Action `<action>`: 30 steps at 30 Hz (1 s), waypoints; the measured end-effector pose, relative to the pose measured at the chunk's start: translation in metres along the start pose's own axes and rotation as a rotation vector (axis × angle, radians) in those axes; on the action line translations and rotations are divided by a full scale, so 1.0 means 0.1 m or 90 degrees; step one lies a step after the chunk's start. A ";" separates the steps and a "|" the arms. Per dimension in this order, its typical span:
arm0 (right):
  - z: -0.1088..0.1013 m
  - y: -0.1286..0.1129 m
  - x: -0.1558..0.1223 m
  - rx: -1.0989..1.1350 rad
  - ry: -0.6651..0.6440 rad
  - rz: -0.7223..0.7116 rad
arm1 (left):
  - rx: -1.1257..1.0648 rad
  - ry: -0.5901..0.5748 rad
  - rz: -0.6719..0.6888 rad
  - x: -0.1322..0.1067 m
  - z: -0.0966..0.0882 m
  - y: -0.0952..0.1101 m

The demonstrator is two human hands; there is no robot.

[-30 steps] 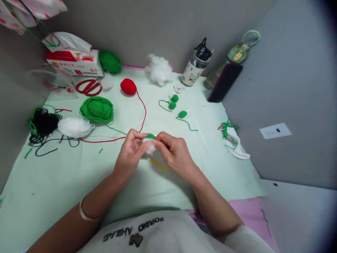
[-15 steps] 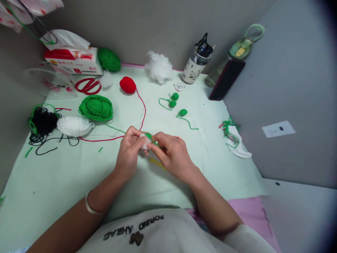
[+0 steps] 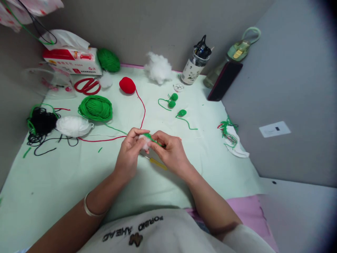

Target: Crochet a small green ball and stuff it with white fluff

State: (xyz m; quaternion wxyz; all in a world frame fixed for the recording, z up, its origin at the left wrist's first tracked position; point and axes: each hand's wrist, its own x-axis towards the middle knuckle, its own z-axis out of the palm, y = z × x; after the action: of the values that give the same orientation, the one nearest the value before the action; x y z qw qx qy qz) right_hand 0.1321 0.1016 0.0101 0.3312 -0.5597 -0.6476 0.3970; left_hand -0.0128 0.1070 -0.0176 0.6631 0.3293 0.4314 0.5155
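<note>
My left hand (image 3: pixel 128 151) is closed, its thumb and fingers pinching a small crocheted piece (image 3: pixel 146 139) of white and green yarn. From the other side my right hand (image 3: pixel 171 150) pinches the same piece, thumb against its edge, with green yarn by its fingers. Much of the piece is hidden by my fingers. Just below my hands a crochet hook (image 3: pixel 158 163) with a yellow handle lies on the table. Red yarn (image 3: pixel 102 140) and a thin green strand run in from the left toward my hands.
To the left are a green yarn ball (image 3: pixel 95 108), a white yarn ball (image 3: pixel 73 126), tangled black yarn (image 3: pixel 44 121) and red scissors (image 3: pixel 87 86). Farther back sit a red yarn ball (image 3: pixel 127 85) and white stuffing (image 3: pixel 158 68). Small green crocheted balls (image 3: pixel 172 104), a pen jar (image 3: pixel 193 68) and a phone (image 3: pixel 225 81) stand right.
My right hand has shifted slightly, its fingers curling closer to the piece. More of the yellow crochet hook shows below it. The view has moved a little.
</note>
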 end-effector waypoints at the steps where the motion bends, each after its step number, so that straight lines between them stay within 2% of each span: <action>1: 0.00 0.01 0.00 0.019 0.002 0.009 | 0.000 -0.002 0.002 -0.01 0.00 0.00; 7: -0.03 0.05 0.03 0.107 0.013 0.021 | -0.023 -0.030 0.009 -0.04 0.00 0.04; 15: -0.05 0.03 0.02 0.117 0.000 0.032 | -0.002 -0.059 -0.009 -0.02 -0.08 0.05; 19: -0.10 -0.05 0.00 0.107 -0.061 0.024 | 0.027 -0.029 0.041 -0.01 -0.08 0.01; 22: -0.12 -0.08 0.00 0.167 -0.101 0.038 | 0.035 -0.009 0.072 -0.01 -0.08 -0.01; 25: -0.09 -0.06 0.02 0.201 -0.079 0.055 | 0.042 -0.003 0.092 -0.01 -0.08 -0.03; 30: -0.01 0.00 0.02 0.145 -0.020 0.046 | 0.043 -0.024 0.078 -0.04 -0.09 -0.04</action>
State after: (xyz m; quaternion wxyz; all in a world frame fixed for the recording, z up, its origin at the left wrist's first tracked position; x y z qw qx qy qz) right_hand 0.1324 0.1039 0.0104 0.3682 -0.5353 -0.5825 0.4885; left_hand -0.0194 0.1021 -0.0238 0.6266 0.3869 0.4153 0.5341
